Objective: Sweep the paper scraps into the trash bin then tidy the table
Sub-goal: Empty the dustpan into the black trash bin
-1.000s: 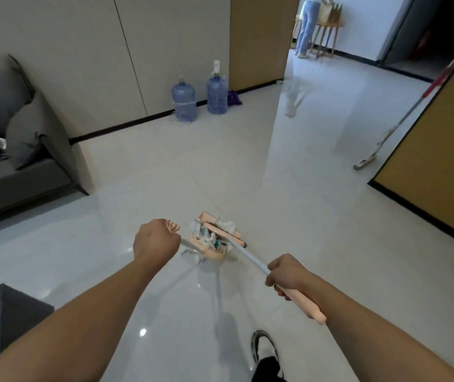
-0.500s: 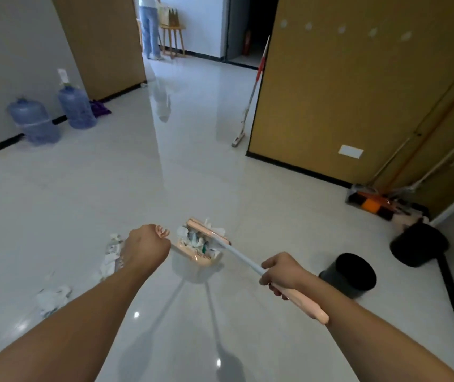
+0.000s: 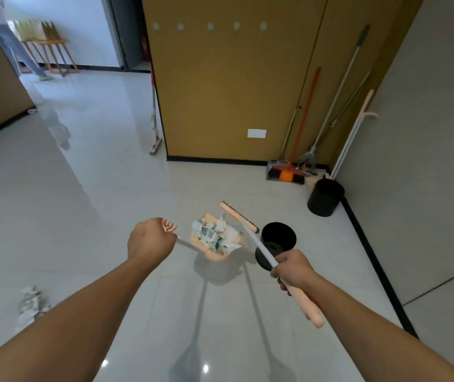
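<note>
My left hand (image 3: 150, 241) grips the handle of a pink dustpan (image 3: 211, 252), held above the floor and heaped with paper scraps (image 3: 212, 233). My right hand (image 3: 294, 268) is closed on the white-and-pink handle of a broom (image 3: 250, 236), whose pink head sits just behind the dustpan. A black trash bin (image 3: 277, 240) stands on the floor right beside the dustpan, partly behind the broom handle. More paper scraps (image 3: 30, 304) lie on the floor at the lower left.
A second black bin (image 3: 325, 197) stands in the corner by brooms and mops (image 3: 300, 166) leaning on the yellow wall (image 3: 228, 86). A mop (image 3: 154, 117) leans at the wall's left edge. A person (image 3: 13, 48) walks near a wooden table far back left.
My view has swung to the right: the sofa and water bottles have left the frame, and the black bins and corner brooms came in. The loaded dustpan and broom now hang beside the nearer bin.
</note>
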The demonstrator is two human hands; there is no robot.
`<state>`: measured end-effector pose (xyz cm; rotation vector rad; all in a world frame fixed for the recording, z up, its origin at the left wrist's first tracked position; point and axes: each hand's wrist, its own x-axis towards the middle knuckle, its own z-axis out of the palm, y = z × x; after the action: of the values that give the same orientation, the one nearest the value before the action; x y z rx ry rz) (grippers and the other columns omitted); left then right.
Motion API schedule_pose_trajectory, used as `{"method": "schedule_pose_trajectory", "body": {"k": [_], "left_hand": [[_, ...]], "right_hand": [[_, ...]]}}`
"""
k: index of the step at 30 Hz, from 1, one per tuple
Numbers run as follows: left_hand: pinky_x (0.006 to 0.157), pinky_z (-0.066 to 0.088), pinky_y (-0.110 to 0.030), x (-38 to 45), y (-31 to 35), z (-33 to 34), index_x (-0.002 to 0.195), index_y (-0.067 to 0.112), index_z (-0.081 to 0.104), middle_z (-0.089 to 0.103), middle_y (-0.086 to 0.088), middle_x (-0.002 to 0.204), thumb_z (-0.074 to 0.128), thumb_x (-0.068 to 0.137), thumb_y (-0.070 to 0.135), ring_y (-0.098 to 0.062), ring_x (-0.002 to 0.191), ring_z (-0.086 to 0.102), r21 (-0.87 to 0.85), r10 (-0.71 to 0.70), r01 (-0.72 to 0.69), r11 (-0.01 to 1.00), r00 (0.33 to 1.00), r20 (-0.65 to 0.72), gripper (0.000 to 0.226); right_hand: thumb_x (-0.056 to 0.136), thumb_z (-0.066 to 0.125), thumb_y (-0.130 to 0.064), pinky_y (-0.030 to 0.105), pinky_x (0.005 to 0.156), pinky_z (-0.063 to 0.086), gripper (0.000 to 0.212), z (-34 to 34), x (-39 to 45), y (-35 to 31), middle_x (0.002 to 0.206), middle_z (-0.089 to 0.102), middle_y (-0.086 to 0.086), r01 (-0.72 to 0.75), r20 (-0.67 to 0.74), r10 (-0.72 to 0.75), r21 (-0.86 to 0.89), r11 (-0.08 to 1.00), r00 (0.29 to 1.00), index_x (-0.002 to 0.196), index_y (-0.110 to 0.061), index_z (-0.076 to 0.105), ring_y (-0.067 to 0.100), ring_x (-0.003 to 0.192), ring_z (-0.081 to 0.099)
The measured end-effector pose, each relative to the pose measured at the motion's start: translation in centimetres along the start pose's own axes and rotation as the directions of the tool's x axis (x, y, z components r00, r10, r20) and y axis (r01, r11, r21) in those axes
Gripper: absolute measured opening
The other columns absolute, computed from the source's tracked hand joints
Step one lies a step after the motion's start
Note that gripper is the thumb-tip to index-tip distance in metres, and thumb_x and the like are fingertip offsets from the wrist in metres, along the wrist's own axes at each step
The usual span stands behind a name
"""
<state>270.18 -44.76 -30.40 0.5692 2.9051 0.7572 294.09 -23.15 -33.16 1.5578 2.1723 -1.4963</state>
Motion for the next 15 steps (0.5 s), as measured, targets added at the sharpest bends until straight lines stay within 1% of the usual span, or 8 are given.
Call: {"method": "schedule_pose_trajectory", "body": {"k": [4, 5, 7, 10, 13, 15], "left_hand": [[0.051, 0.036, -0.026, -1.6, 6.1, 2.2, 0.066, 0.020, 0.056, 0.059, 0.002, 0.065, 0.061, 0.075, 0.028, -0.021, 0.062, 0.056, 0.027, 0.099, -0.099, 0.995, 0.995, 0.009, 0.013], [0.051, 0.037, -0.027, -1.9, 7.4, 2.7, 0.066, 0.020, 0.055, 0.058, 0.001, 0.065, 0.060, 0.076, 0.028, -0.022, 0.062, 0.056, 0.034, 0.127, -0.127, 0.991, 0.992, 0.011, 0.013], [0.049, 0.036, -0.027, -2.4, 9.8, 3.6, 0.066, 0.021, 0.054, 0.058, 0.001, 0.063, 0.058, 0.078, 0.029, -0.022, 0.060, 0.055, 0.056, 0.192, -0.193, 0.980, 0.981, 0.010, 0.016], [0.049, 0.036, -0.028, -2.3, 12.4, 5.0, 0.067, 0.021, 0.053, 0.057, 0.000, 0.061, 0.054, 0.085, 0.033, -0.023, 0.059, 0.054, 0.104, 0.299, -0.297, 0.949, 0.954, 0.005, 0.021], [0.051, 0.036, -0.029, -1.6, 14.4, 6.1, 0.072, 0.021, 0.054, 0.058, -0.001, 0.064, 0.050, 0.090, 0.036, -0.026, 0.061, 0.055, 0.165, 0.389, -0.388, 0.907, 0.921, 0.025, 0.023], [0.053, 0.037, -0.030, -0.8, 15.4, 6.9, 0.077, 0.022, 0.055, 0.059, -0.003, 0.067, 0.049, 0.091, 0.035, -0.028, 0.064, 0.056, 0.203, 0.447, -0.447, 0.871, 0.893, 0.048, 0.020]], "right_hand": [[0.078, 0.065, 0.006, 0.022, 0.040, 0.042, 0.014, -5.3, 0.2, 3.4, 0.065, 0.058, 0.016, -0.020, -0.060, 0.026, 0.101, 0.995, 0.998, 0.089, -0.002, 0.065, 0.021, 0.038, 0.051], [0.078, 0.065, 0.006, 0.022, 0.039, 0.042, 0.013, -6.4, 0.3, 4.1, 0.066, 0.058, 0.016, -0.023, -0.068, 0.032, 0.123, 0.992, 0.997, 0.086, -0.003, 0.064, 0.020, 0.038, 0.051], [0.079, 0.066, 0.007, 0.021, 0.038, 0.042, 0.019, -8.3, 0.4, 5.3, 0.069, 0.059, 0.017, -0.029, -0.079, 0.042, 0.165, 0.986, 0.996, 0.080, -0.011, 0.059, 0.020, 0.039, 0.052], [0.080, 0.066, 0.006, 0.022, 0.040, 0.042, 0.025, -10.2, 0.8, 6.8, 0.073, 0.061, 0.019, -0.033, -0.079, 0.051, 0.214, 0.976, 0.996, 0.079, -0.016, 0.055, 0.020, 0.043, 0.053], [0.081, 0.067, 0.006, 0.023, 0.040, 0.041, 0.026, -11.1, 1.2, 7.7, 0.068, 0.060, 0.018, -0.039, -0.091, 0.065, 0.264, 0.964, 0.994, 0.079, -0.018, 0.056, 0.019, 0.042, 0.051], [0.081, 0.067, 0.005, 0.024, 0.041, 0.041, 0.025, -11.6, 1.7, 8.0, 0.067, 0.060, 0.017, -0.055, -0.093, 0.088, 0.308, 0.950, 0.992, 0.082, -0.018, 0.057, 0.018, 0.040, 0.050]]}}
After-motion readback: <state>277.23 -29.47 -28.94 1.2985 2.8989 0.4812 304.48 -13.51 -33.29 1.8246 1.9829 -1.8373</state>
